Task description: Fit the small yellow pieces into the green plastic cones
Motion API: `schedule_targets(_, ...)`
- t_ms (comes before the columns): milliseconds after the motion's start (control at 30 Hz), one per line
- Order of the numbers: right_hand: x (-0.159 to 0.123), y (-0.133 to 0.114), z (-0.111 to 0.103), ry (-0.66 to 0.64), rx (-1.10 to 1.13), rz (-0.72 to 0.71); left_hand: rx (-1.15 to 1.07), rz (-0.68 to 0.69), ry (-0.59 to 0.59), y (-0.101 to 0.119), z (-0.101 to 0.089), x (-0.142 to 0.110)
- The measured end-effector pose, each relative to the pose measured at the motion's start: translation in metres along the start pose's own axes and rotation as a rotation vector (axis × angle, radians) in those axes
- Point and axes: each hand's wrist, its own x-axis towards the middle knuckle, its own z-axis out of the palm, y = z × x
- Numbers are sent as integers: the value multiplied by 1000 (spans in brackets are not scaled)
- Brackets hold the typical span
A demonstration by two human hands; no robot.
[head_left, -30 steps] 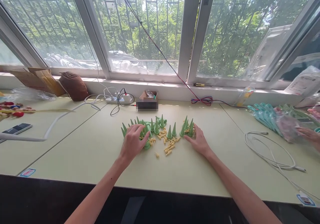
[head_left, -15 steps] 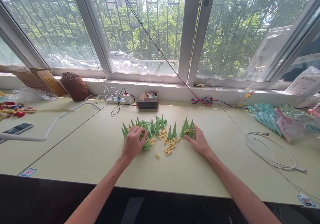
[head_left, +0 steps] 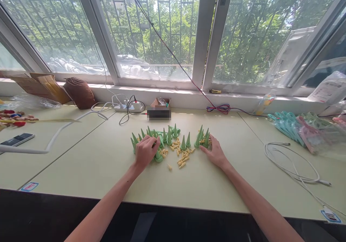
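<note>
While an open box (head_left: 155, 103) sits at the back of the pale surface (head_left: 92, 166), the head view shows green cones (head_left: 169, 137) in front of it, most of them upright with their points up. They gather most thickly to the front left of the box, and a small group stands to its front right. Yellow pegs (head_left: 183, 160) lie loose among and before them, in front of the box and slightly to its right; one lone peg (head_left: 169, 167) lies a little apart from the others, nearer the person.

In front of the box and to its left, the left hand (head_left: 144, 151) is narrow, its fingers curled down at the thick cluster of cones. What its fingertips hold, if anything, is hidden behind the hand. To the front right of the box, the right hand (head_left: 214, 152) is moderately wide, thumb and fingers apart and curved about the small group of cones, with some yellow pegs between them.

Left of the box are a white power strip (head_left: 120, 108) and, farther off, a brown bag (head_left: 79, 93). Right of it lies a bundled dark cable (head_left: 218, 108); well to its right are teal plastic pieces (head_left: 288, 126) and, nearer the person, a coiled white cable (head_left: 302, 180).
</note>
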Motion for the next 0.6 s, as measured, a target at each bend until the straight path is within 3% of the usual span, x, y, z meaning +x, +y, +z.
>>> schedule_targets(367,0,2,1,-2,13,-13,-100,46,132,-5,4,1)
schedule_targets(600,0,1,0,0,22,-14,-118,-61,176,-2,-1,12)
